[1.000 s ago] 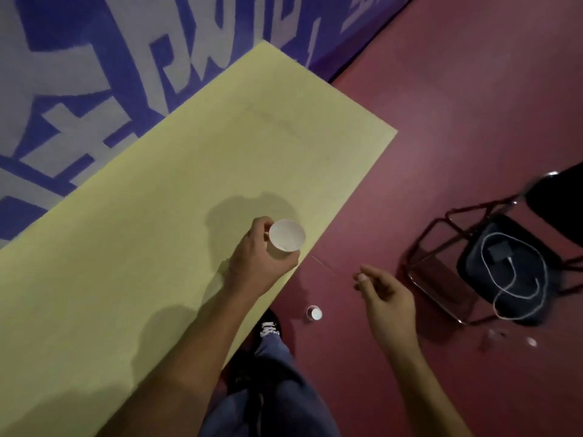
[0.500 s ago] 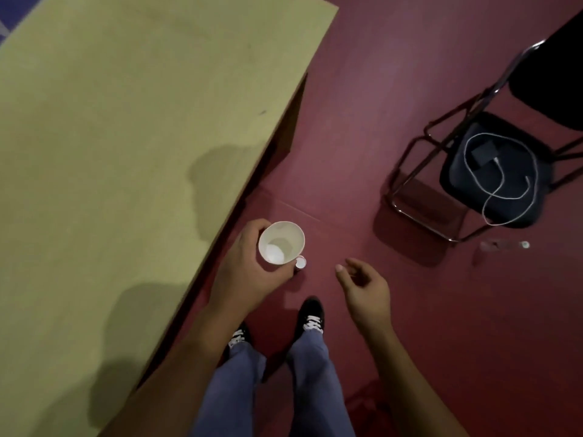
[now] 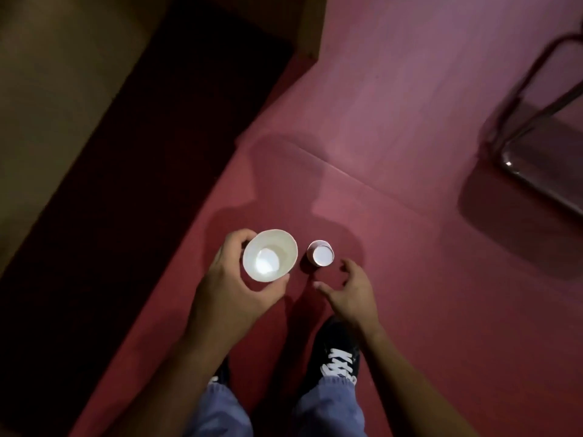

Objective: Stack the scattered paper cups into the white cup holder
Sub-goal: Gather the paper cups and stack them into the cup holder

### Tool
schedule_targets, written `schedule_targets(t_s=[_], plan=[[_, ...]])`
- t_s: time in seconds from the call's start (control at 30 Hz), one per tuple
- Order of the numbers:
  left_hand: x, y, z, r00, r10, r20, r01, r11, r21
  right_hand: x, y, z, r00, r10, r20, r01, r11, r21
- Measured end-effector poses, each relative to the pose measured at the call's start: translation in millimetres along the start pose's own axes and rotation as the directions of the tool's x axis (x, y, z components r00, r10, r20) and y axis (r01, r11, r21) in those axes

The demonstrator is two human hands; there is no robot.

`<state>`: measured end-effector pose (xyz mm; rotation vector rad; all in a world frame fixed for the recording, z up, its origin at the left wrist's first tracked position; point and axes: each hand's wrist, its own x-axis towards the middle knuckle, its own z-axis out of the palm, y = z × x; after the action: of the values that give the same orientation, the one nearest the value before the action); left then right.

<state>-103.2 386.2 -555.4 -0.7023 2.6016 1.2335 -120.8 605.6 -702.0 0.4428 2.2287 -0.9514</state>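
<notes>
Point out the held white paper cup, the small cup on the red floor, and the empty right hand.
White paper cup (image 3: pixel 270 255): head view, inside bottom.
Small paper cup on the red floor (image 3: pixel 320 253): head view, white end facing up.
Right hand (image 3: pixel 350 291): head view, back of hand.

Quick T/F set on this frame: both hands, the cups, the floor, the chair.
1. The left hand holds a paper cup with its mouth facing up. True.
2. The right hand grips the small cup on the floor. False: its fingers are spread beside that cup, not touching.
3. The small cup stands on the table. False: it is on the red floor.
4. A black shoe with white laces shows below the right hand. True.
5. A chair frame is at the right edge. True.
</notes>
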Motion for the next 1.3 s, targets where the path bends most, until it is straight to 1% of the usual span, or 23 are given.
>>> schedule_targets(t_s=[0.1, 0.2, 0.3, 0.43, 0.57, 0.6, 0.67, 0.73, 0.77, 0.83, 0.93, 1.0, 1.07, 1.13, 1.2, 1.27, 1.3], plan=[[19.4, -39.9, 36.1, 0.999, -0.012, 0.04, 0.012, 1.0, 0.018, 46.6, 27.7, 33.7, 0.999, -0.046, 0.006, 0.047, 0.998, -0.047], [32.4, -64.8, 58.9, 0.999, -0.006, 0.046, 0.005, 1.0, 0.028, 79.0, 49.0, 53.1, 0.998, -0.059, -0.026, 0.057, 0.995, -0.082], [37.6, -80.4, 72.5, 0.998, -0.013, 0.062, 0.011, 0.999, 0.04, 97.4, 65.6, 67.1, 0.995, -0.07, -0.072, 0.069, 0.997, -0.021], [35.5, -89.0, 75.0, 0.996, -0.033, 0.085, 0.028, 0.998, 0.058, 106.6, 69.3, 78.8, 0.98, -0.138, -0.142, 0.142, 0.99, 0.016], [28.8, -83.3, 70.2, 0.994, -0.07, 0.083, 0.065, 0.996, 0.057, 109.4, 60.8, 80.4, 0.971, -0.2, -0.131, 0.203, 0.979, 0.008], [27.6, -80.2, 67.2, 0.994, -0.075, 0.081, 0.071, 0.996, 0.053, 109.3, 57.4, 79.3, 0.969, -0.213, -0.124, 0.218, 0.975, 0.032], [22.4, -72.6, 60.4, 0.994, -0.067, 0.088, 0.063, 0.997, 0.043, 96.6, 46.1, 73.0, 0.974, -0.196, -0.114, 0.213, 0.964, 0.162], [11.5, -54.2, 46.0, 0.994, -0.066, 0.091, 0.064, 0.997, 0.03, 61.5, 23.3, 54.5, 0.984, -0.149, -0.1, 0.169, 0.954, 0.247], [3.4, -40.1, 34.6, 0.993, -0.073, 0.088, 0.072, 0.997, 0.016, 38.8, 9.7, 40.1, 0.985, -0.144, -0.095, 0.164, 0.952, 0.259], [-18.2, -5.6, 7.1, 0.992, -0.094, 0.079, 0.096, 0.995, -0.024, -13.5, -22.2, 6.0, 0.978, -0.189, -0.088, 0.206, 0.936, 0.284], [-68.6, 70.8, -63.8, 0.991, -0.123, 0.051, 0.128, 0.986, -0.103, -110.9, -99.3, -72.4, 0.963, -0.258, -0.074, 0.268, 0.908, 0.323], [-105.9, 123.2, -114.1, 0.993, -0.119, -0.002, 0.117, 0.978, -0.172, -179.2, -156.2, -129.3, 0.959, -0.276, -0.071, 0.283, 0.894, 0.348], [-142.9, 181.0, -177.8, 0.991, -0.119, -0.069, 0.098, 0.964, -0.247, -250.4, -223.4, -186.1, 0.941, -0.331, -0.068, 0.334, 0.882, 0.332], [-179.6, 228.1, -243.5, 0.983, -0.119, -0.139, 0.072, 0.95, -0.304, -314.3, -286.8, -230.0, 0.902, -0.427, -0.066, 0.427, 0.859, 0.282], [-212.0, 257.3, -301.4, 0.965, -0.109, -0.237, 0.023, 0.94, -0.341, -366.2, -340.5, -258.2, 0.861, -0.505, -0.059, 0.5, 0.82, 0.279], [-244.4, 268.1, -363.2, 0.933, -0.137, -0.332, 0.009, 0.933, -0.359, -411.3, -392.2, -267.9, 0.81, -0.586, -0.012, 0.57, 0.783, 0.249], [-258.1, 268.2, -393.1, 0.915, -0.149, -0.376, 0.002, 0.931, -0.364, -428.5, -416.3, -266.8, 0.767, -0.641, 0.022, 0.62, 0.75, 0.228]])
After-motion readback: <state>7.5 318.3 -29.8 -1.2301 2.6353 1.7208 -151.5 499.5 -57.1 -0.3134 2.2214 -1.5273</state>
